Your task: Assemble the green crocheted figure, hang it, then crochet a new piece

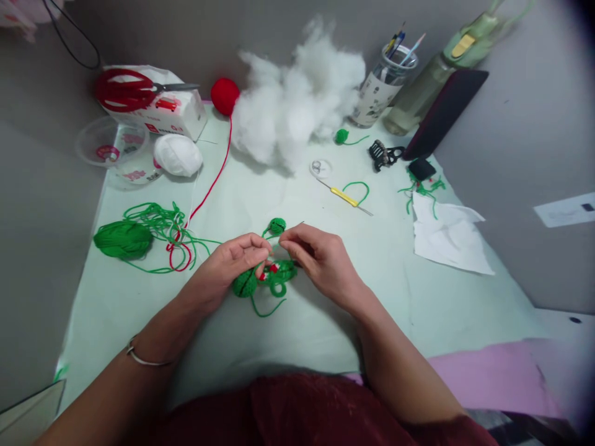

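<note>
My left hand [235, 260] and my right hand [320, 255] meet over a small green crocheted piece [272, 279] with a red and white patch in its middle. Both hands have their fingers pinched together on it. A thin needle tip [300, 223] sticks up from my right hand's fingers. A small green crocheted ball [277, 225] lies just behind the hands, joined by green thread. All this rests on a pale green table cover [325, 310].
A green yarn ball [123, 239] with loose green and red strands lies at left. Behind are a red yarn ball [225, 95], white stuffing [297, 99], red scissors [125, 90] on a tissue pack, a yellow-handled crochet hook [344, 197], a pen jar [383, 87], a bottle [432, 80] and white paper [449, 232].
</note>
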Tool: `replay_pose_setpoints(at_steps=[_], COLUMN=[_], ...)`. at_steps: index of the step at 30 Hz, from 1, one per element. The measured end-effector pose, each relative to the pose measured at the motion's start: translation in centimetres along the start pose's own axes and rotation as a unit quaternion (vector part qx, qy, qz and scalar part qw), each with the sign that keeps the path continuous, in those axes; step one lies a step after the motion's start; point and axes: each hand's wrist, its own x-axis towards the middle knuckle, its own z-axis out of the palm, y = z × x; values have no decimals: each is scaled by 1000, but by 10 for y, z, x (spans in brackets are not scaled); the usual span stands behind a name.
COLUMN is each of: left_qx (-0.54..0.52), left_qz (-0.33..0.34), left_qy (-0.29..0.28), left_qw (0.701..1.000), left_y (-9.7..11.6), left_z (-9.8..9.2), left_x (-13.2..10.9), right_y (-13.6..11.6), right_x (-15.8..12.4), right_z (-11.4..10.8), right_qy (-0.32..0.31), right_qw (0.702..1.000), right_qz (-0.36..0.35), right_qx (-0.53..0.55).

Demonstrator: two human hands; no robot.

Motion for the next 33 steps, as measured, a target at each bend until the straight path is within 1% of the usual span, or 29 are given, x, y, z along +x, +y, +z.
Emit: replay_pose_setpoints(at_steps=[3,5,6,8,10,13,15,16,17,19,20,21,22,24,26,27,30,31,33], left_qx=[39,48,43,24,4,-4,43,88,143,241,271,289,298,311,328,337,345,336,296], left_qz=[-26,-19,-4,39,77,92,97,114,140,205,234,252,259,250,234,231,245,250,242], left_qy=[-31,-17,1,46,86,118,139,161,189,240,250,243,218,142,88,77,78,81,107], left_qw=[998,999,999,998,993,989,985,976,961,918,899,891,892,906,911,909,903,904,918], left_y=[2,4,5,7,9,9,6,5,4,1,1,1,1,2,2,1,-2,-3,-5], left_z=[-3,-5,-6,-9,-12,-15,-14,-12,-9,-1,3,7,10,14,15,14,14,15,17], left_x=[-2,-2,-2,-1,0,1,2,1,0,-3,-5,-7,-9,-12,-11,-9,-5,-4,-4], right_y=[-2,-1,-1,1,4,8,9,8,7,3,1,-2,-4,-7,-8,-8,-7,-8,-10], right_x=[-2,-3,-3,-3,-2,0,1,1,1,1,0,0,0,-1,-1,-1,-2,-3,-3], right_z=[1,2,1,-1,-3,-6,-6,-5,-5,-3,-1,0,1,3,4,5,9,11,15], right_qy=[-46,-73,-78,-65,-40,-5,12,16,16,5,-2,-9,-15,-19,-15,-12,-12,-16,-26], right_qw=[997,992,991,991,994,995,994,995,996,999,999,999,999,997,995,994,993,992,990], right_qz=[-40,-55,-57,-50,-25,22,39,44,46,43,39,35,32,33,40,43,45,43,37], right_qx=[-52,-86,-96,-104,-102,-102,-98,-87,-70,-22,1,21,36,62,88,97,109,114,131])
